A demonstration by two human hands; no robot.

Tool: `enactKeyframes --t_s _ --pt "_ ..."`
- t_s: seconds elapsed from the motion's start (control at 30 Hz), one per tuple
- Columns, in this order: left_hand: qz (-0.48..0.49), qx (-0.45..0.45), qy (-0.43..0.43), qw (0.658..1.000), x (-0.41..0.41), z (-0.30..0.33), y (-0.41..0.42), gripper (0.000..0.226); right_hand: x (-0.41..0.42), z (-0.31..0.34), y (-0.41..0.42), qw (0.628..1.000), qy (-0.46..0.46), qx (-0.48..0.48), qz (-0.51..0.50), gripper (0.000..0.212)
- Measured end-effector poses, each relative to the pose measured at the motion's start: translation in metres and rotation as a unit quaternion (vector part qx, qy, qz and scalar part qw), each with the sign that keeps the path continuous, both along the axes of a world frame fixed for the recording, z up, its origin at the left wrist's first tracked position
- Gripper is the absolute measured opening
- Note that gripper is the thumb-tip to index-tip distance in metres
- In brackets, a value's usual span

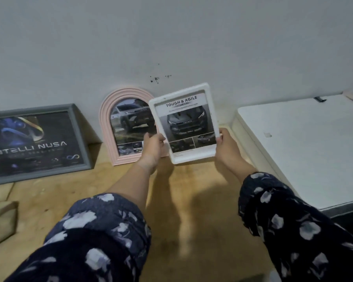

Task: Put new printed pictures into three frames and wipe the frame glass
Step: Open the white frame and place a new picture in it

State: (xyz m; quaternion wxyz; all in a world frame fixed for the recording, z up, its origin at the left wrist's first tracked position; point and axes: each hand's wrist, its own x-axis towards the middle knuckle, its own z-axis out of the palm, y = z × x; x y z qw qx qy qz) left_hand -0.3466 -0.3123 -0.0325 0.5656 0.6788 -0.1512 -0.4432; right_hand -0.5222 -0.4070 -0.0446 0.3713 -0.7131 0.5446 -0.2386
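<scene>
A white rectangular plastic frame (182, 123) with a car print is gripped at its lower sides by the left hand (153, 148) and right hand (227, 146), fingers curled round its edges, above the wooden worktop (192, 200), beside a pink arched frame (125, 127); standing it against the wall (171, 37) seems next

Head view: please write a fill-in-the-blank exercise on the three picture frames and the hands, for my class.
1. The white rectangular plastic frame is held by ____ hands, the left hand and the right hand.
2. The pink arched frame leans against the ____.
3. The headline in the white frame reads TOUGH & ____.
4. The grey rectangular frame stands to the ____ of the pink one.

Missing words: both; wall; AGILE; left
</scene>
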Motion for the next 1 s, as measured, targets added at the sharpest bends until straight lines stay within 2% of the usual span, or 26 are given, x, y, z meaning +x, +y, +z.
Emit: enactKeyframes --t_s 0.1,0.2,0.27,0.33,0.43,0.53,0.7,0.83,1.0 --pt "0.076 0.006 0.0 0.997 0.031 0.008 0.038 0.074 0.024 0.017 0.024 0.997 0.023 -0.064 0.046 0.034" --pt "0.169 0.007 -0.124 0.978 0.052 0.026 0.084 0.061 0.04 0.029 0.055 0.979 0.095 -0.157 0.091 0.032" --pt "0.182 0.006 -0.196 0.964 0.061 0.034 0.11 0.056 0.047 0.037 0.073 0.963 0.134 -0.208 0.103 0.035" --pt "0.152 0.003 -0.226 0.962 0.067 0.04 0.139 0.053 0.054 0.044 0.098 0.945 0.172 -0.252 0.117 0.038" --pt "0.103 0.01 -0.229 0.968 0.062 0.041 0.172 0.05 0.061 0.05 0.134 0.914 0.225 -0.307 0.139 0.045" --pt "0.112 0.02 -0.239 0.964 0.047 0.037 0.196 0.056 0.067 0.047 0.171 0.897 0.234 -0.335 0.17 0.049" --pt "0.146 0.121 -0.228 0.955 0.044 0.02 0.23 0.065 0.068 0.022 0.213 0.885 0.224 -0.359 0.194 0.048" --pt "0.149 0.182 -0.23 0.944 0.047 -0.006 0.255 0.073 0.056 -0.004 0.234 0.855 0.234 -0.411 0.215 0.042" --pt "0.153 0.199 -0.22 0.943 0.037 -0.031 0.27 0.055 0.035 -0.041 0.257 0.828 0.285 -0.411 0.254 0.051"
